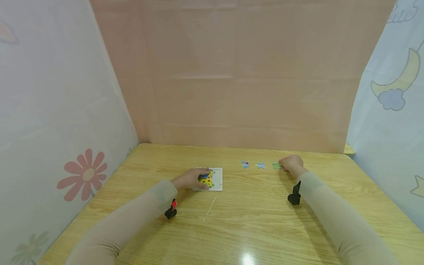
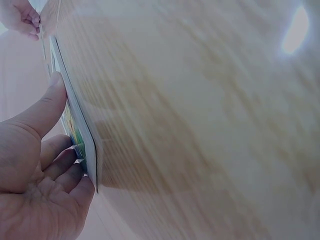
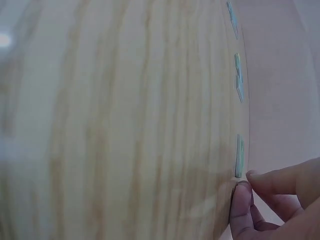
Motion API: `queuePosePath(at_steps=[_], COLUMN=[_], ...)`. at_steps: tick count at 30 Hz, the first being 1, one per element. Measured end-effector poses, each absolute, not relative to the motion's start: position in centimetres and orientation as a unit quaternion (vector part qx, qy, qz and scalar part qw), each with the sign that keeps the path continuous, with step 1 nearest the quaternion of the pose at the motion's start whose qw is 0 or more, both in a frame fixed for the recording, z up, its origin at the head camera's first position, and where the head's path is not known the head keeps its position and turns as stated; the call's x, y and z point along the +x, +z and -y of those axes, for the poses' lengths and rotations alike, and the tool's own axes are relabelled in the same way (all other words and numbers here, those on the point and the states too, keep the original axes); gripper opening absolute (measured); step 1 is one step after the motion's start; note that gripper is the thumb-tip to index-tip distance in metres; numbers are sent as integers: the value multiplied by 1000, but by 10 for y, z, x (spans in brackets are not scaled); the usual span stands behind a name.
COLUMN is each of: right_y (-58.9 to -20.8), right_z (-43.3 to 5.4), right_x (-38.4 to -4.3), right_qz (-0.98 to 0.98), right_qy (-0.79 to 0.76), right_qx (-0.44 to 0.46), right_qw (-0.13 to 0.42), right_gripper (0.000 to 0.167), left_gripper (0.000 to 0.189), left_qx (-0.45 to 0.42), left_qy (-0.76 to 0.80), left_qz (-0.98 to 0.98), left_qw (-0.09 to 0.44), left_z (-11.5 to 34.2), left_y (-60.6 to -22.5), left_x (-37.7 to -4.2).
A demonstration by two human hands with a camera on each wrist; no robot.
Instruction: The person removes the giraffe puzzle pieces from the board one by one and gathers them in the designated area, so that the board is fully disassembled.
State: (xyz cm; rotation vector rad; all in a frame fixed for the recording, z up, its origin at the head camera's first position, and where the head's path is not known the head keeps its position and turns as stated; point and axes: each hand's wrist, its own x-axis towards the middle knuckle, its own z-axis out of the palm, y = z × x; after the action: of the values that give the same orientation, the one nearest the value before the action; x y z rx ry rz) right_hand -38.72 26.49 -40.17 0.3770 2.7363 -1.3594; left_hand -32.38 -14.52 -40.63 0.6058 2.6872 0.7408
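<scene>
In the head view my left hand (image 1: 190,178) lies over the left part of a white-framed jigsaw puzzle board (image 1: 218,180). Its thumb rests along the near edge, with the index finger across the far side. Part of a yellow picture with red spots shows between them. The left wrist view has the other fingers bent down onto the picture. Off to the right, my right hand (image 1: 292,163) pinches the right end of a green puzzle piece (image 1: 276,166), which lies low at the table; the fingertips hide that end.
Left of the green piece lie a blue puzzle piece with a yellow tip (image 1: 261,165) and a blue one with a red dot (image 1: 245,164). The wooden table (image 1: 241,221) ends at a pinkish backdrop (image 1: 232,92), with patterned cloth (image 1: 49,110) along both sides.
</scene>
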Motion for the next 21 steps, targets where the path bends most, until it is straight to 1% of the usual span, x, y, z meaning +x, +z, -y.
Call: queuePosePath(at_steps=[13,21], right_y=[-404,-396], right_z=[-264,-260], right_x=[-387,-375], right_qz=[-893,-896], right_qy=[-433,-431], right_qx=[118,99], right_qw=[31,45], right_gripper=[30,40], left_gripper=[74,76], left_qx=[204,206], left_qy=[255,256], left_qz=[-934,-933], left_qw=[143,146], left_z=[144,145], left_y=[-409,-407], left_x=[-327,-327])
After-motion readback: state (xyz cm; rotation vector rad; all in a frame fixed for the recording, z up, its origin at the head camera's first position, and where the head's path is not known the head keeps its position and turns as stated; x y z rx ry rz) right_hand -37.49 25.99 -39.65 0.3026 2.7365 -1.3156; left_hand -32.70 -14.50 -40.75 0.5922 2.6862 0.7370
